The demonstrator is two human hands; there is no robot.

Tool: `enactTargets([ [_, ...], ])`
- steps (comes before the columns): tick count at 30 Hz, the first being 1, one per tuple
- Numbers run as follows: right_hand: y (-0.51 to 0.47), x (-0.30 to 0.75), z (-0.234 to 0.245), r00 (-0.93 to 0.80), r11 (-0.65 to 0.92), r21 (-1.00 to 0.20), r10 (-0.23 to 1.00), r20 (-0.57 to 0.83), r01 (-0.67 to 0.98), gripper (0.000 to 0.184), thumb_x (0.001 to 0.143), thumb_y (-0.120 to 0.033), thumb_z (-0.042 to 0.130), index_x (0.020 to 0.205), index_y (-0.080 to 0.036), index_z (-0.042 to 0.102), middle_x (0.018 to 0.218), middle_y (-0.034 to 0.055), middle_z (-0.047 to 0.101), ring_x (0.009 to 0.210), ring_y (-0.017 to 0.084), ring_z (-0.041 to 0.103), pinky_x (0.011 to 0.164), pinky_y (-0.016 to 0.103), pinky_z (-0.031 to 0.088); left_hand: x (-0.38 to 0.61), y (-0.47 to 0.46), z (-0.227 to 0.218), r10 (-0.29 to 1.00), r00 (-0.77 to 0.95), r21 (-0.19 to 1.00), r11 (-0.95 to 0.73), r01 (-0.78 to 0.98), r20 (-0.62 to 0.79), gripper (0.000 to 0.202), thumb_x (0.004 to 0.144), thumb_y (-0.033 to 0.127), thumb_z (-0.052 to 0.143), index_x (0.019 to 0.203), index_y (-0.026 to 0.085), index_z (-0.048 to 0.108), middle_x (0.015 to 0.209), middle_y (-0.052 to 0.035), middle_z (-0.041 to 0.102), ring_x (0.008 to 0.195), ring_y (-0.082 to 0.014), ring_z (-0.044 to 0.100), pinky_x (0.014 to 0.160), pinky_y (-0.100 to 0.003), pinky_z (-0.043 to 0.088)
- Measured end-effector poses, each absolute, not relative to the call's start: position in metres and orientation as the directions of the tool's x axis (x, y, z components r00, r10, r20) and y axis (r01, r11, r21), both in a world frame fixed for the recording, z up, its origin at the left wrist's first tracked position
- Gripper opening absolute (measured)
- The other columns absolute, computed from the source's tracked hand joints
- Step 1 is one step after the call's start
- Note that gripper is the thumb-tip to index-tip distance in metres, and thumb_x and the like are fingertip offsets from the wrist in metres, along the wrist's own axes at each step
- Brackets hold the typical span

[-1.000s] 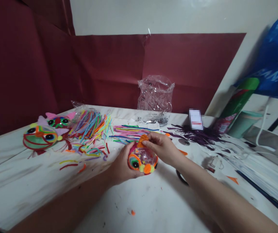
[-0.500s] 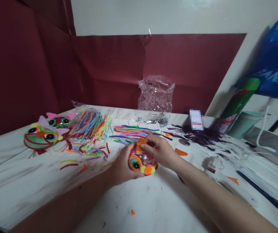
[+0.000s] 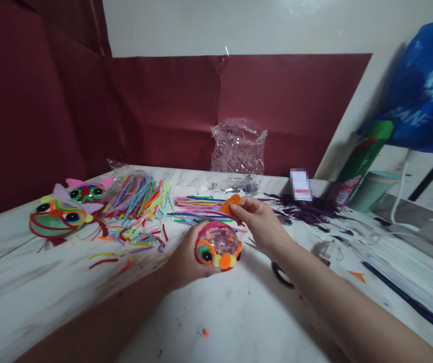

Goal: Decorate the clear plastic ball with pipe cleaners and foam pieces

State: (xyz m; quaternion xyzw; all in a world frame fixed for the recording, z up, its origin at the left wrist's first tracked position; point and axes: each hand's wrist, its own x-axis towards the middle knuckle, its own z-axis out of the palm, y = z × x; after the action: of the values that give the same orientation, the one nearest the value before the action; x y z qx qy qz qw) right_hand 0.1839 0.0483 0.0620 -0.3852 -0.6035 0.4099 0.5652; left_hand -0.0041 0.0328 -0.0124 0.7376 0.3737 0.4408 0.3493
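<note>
My left hand [image 3: 186,257] is wrapped around the left side of a clear, rounded craft animal [image 3: 221,241]. It has a pink rim, orange-ringed eyes and an orange nose between yellow pompoms. Above and to the right of it, my right hand [image 3: 263,222] pinches a fuzzy orange piece [image 3: 231,203], apparently made of pipe cleaner, apart from the animal. Under my right forearm lies a pair of scissors [image 3: 283,276], partly covered by the arm.
Two finished-looking craft animals [image 3: 59,217] stand at the left. Behind my hands are a bag of coloured pipe cleaners [image 3: 136,196], loose strips and a clear plastic bag [image 3: 239,146]. Dark purple strands [image 3: 303,206], a green cup [image 3: 373,191] and a white cable [image 3: 401,186] are at the right.
My right hand has lifted the orange piece off the top of the craft animal, up and to the right. The scissors show more now. My left hand keeps its hold.
</note>
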Motion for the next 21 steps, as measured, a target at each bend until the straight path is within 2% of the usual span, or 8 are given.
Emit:
enactTargets([
  [3, 0.055, 0.193, 0.063, 0.007, 0.378, -0.924, 0.926, 0.378, -0.054, 0.026, 0.064, -0.037, 0.069, 0.062, -0.018, 0.052, 0.054, -0.0052, 0.051, 0.049, 0.008, 0.041, 0.049, 0.023, 0.032, -0.005, 0.037, -0.014, 0.906, 0.294, 0.933, -0.346, 0.100, 0.304, 0.092, 0.053, 0.027, 0.080, 0.131, 0.018, 0.033, 0.129, -0.0137, 0.048, 0.116, -0.0295, 0.050, 0.094, -0.041, 0.044],
  [6, 0.065, 0.201, 0.059, 0.054, 0.353, -0.933, 0.935, 0.350, -0.065, 0.024, 0.062, -0.036, 0.069, 0.063, -0.018, 0.053, 0.055, -0.0044, 0.053, 0.050, 0.009, 0.044, 0.051, 0.024, 0.035, -0.006, 0.040, -0.013, 0.922, 0.304, 0.969, -0.248, -0.019, 0.242, 0.091, 0.053, 0.030, 0.080, 0.130, 0.019, 0.033, 0.123, -0.0121, 0.055, 0.110, -0.0282, 0.055, 0.090, -0.039, 0.047],
  [14, 0.081, 0.207, 0.041, 0.035, 0.239, -0.967, 0.971, 0.237, -0.088, 0.018, 0.058, -0.030, 0.068, 0.063, -0.017, 0.056, 0.055, -0.0029, 0.057, 0.049, 0.010, 0.046, 0.051, 0.025, 0.037, -0.006, 0.038, -0.007, 0.923, 0.301, 0.968, -0.250, -0.003, 0.239, 0.084, 0.052, 0.026, 0.081, 0.125, 0.019, 0.038, 0.121, -0.0117, 0.056, 0.109, -0.0292, 0.056, 0.090, -0.040, 0.048],
  [21, 0.075, 0.200, 0.043, -0.069, 0.206, -0.975, 0.975, 0.212, -0.082, 0.022, 0.058, -0.033, 0.072, 0.063, -0.016, 0.059, 0.055, -0.0040, 0.056, 0.050, 0.008, 0.045, 0.052, 0.024, 0.036, -0.008, 0.038, -0.011, 0.917, 0.310, 0.962, -0.273, 0.021, 0.253, 0.094, 0.051, 0.031, 0.082, 0.130, 0.019, 0.034, 0.127, -0.0134, 0.051, 0.113, -0.0308, 0.052, 0.092, -0.040, 0.046],
])
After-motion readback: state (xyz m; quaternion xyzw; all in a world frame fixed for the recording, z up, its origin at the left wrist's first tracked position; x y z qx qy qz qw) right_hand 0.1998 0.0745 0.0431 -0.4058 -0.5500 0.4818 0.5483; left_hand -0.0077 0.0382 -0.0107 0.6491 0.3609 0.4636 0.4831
